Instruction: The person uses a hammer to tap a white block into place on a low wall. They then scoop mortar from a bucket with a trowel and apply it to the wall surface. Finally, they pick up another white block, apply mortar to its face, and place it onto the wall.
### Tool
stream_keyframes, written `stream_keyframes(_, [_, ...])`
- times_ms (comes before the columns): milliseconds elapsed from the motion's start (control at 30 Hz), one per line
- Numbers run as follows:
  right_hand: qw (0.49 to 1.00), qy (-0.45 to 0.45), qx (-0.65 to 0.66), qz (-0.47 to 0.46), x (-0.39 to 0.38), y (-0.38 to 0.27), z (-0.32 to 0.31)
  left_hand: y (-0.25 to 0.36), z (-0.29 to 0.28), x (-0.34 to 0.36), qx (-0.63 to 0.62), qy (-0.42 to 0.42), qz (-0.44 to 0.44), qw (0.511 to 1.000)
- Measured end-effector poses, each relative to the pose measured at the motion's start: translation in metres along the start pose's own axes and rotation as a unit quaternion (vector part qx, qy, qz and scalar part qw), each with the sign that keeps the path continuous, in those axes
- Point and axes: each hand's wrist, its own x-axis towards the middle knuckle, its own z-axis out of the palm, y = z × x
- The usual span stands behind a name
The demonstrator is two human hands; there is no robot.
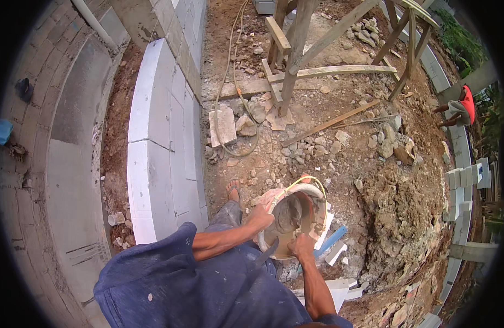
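Observation:
A round bucket [312, 192] with a yellow wire handle sits tilted on the dirt in front of me, with grey mortar smeared inside. My left hand [261, 216] grips its left rim. At the near rim, my right hand [302, 246] is closed on the handle of a trowel [267, 252], whose dark pointed blade sticks out to the lower left, outside the bucket. My blue-clad knees fill the lower middle of the view.
A curved wall of white blocks [153, 164] runs along my left, with my sandalled foot [233, 191] beside it. Ahead are a wooden trestle [296, 54], a looping hose [226, 87] and stone rubble [388, 142]. A blue tube [332, 240] lies by the bucket. Another person [461, 106] bends at far right.

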Motion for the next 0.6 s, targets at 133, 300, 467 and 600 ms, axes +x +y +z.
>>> stream_keyframes(133, [0.997, -0.014, 0.059, -0.040, 0.045, -0.089, -0.081, 0.043, -0.102, 0.019, -0.087, 0.018, -0.046, 0.995])
stream_keyframes(300, [0.981, -0.027, -0.100, -0.165, 0.138, -0.174, -0.109, 0.023, -0.167, 0.099, -0.174, 0.060, -0.074, 0.980])
stream_keyframes(467, [0.936, -0.004, -0.187, -0.297, 0.180, -0.272, -0.235, 0.065, -0.242, 0.126, -0.279, 0.151, -0.070, 0.946])
stream_keyframes(600, [0.950, -0.001, -0.208, -0.233, 0.291, -0.300, -0.279, 0.109, -0.284, 0.155, -0.278, 0.206, -0.068, 0.936])
